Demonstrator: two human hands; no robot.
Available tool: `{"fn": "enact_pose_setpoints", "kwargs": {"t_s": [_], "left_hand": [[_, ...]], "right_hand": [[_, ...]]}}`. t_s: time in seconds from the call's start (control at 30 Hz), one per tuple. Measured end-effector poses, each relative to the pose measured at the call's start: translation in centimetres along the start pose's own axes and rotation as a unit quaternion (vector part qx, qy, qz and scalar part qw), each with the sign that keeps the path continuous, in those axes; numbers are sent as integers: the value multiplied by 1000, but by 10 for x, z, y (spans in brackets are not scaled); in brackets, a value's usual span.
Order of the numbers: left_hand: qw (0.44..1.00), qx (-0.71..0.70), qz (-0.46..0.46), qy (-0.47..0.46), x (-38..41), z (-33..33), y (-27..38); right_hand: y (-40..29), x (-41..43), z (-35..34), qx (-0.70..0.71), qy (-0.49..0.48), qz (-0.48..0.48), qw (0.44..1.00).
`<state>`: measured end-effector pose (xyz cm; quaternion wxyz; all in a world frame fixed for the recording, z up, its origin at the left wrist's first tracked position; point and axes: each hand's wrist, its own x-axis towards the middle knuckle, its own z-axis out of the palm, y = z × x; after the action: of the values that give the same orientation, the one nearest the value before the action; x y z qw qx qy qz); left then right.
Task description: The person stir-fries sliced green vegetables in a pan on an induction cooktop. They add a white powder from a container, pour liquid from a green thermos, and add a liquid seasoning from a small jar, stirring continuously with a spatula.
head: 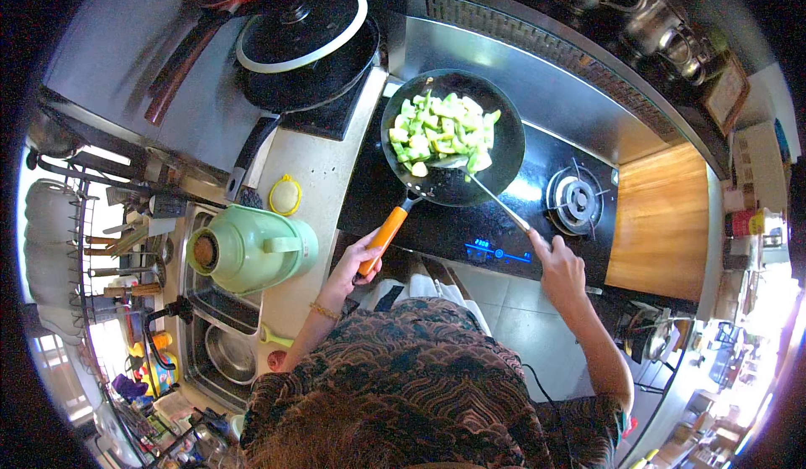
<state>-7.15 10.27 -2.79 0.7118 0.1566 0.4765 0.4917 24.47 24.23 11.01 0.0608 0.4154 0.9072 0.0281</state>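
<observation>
A dark wok [504, 154] stands on the left part of the black glass cooktop [371, 211]. Chopped pale-green vegetable pieces [441, 129] lie heaped in it. My left hand [359, 264] is closed around the wok's orange handle [385, 236]. My right hand [559, 267] grips a metal spatula [500, 203] by its shaft end, the handle mostly hidden in the fingers. The spatula's blade is among the pieces at the near side of the heap, partly covered by them.
Right of the wok is a gas burner [579, 199], with a wooden panel [658, 217] beyond. A green thermos jug [252, 248] lies left, near the double sink [220, 305]. A lidded black pan [308, 78] sits back left. Metal pots [661, 22] stand upper right.
</observation>
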Motion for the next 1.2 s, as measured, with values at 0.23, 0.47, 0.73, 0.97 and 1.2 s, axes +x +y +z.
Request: {"fn": "enact_pose_setpoints", "kwargs": {"t_s": [0.23, 0.47, 0.73, 0.97, 1.2], "left_hand": [[1000, -14, 12, 6, -3, -3, -6], [1000, -13, -1, -3, -1, 0, -3], [1000, -15, 2, -11, -1, -6, -4], [1000, -2, -2, -2, -4, -1, 2], [1000, -8, -3, -11, 0, -3, 2]], "right_hand": [[6, -10, -87, -108, -15, -37, 993], [5, 10, -73, -113, -48, -33, 992], [29, 18, -98, 165, -57, 53, 983], [49, 68, -108, 233, -177, 157, 943], [88, 94, -21, 468, -234, 175, 834]]}}
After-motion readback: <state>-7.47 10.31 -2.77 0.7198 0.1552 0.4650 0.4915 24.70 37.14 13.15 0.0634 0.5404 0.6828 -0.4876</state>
